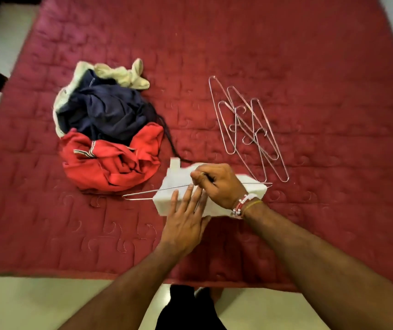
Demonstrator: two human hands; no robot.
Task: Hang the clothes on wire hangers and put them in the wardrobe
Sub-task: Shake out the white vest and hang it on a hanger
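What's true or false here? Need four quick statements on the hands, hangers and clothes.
1. The right hand pinches the wire hanger over the white garment. True.
2. The left hand is curled round the wire hanger. False: it lies flat on the white garment, fingers straight.
3. The spare hangers lie to the right of the clothes pile. True.
4. The clothes pile sits on the floor. False: it sits on the red bedspread.
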